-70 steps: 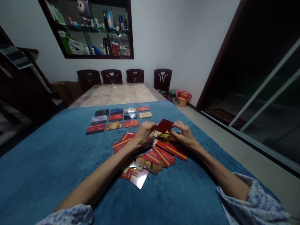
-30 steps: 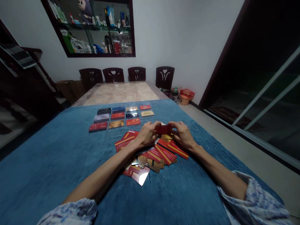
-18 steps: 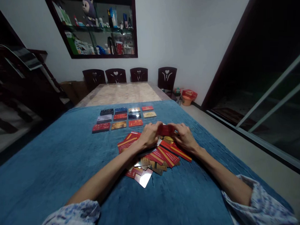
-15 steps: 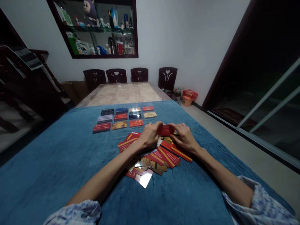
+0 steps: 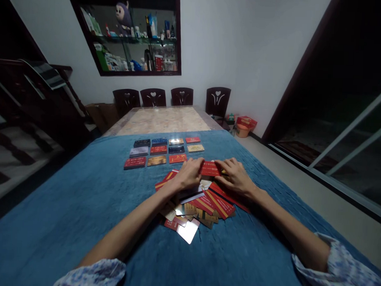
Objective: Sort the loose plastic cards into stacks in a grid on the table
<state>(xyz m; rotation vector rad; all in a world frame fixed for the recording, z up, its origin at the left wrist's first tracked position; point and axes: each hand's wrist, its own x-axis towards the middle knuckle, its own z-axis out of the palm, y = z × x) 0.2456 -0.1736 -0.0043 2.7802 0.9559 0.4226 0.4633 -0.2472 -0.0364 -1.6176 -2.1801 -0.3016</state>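
Observation:
Both my hands hold one red card point(image 5: 210, 168) by its ends, face up, just above a loose pile of cards point(image 5: 201, 204). My left hand point(image 5: 189, 174) pinches its left end. My right hand point(image 5: 234, 176) pinches its right end. The pile is mostly red cards with gold stripes, some gold ones and a white one, lying on the blue cloth point(image 5: 82, 206). Beyond my hands, sorted cards point(image 5: 160, 150) lie in neat rows: red, gold, blue, black and grey.
The blue cloth covers the near part of a long table; its bare marble top point(image 5: 160, 119) runs on to several dark chairs point(image 5: 153, 98) at the far end. A wall cabinet point(image 5: 132, 32) hangs above. A sliding glass door point(image 5: 350, 136) stands on the right, and a red basket point(image 5: 245, 124) on the floor.
The red card was tilted up with its dark back showing; now it lies flat and face up between both hands. My view has shifted slightly, so everything sits further right.

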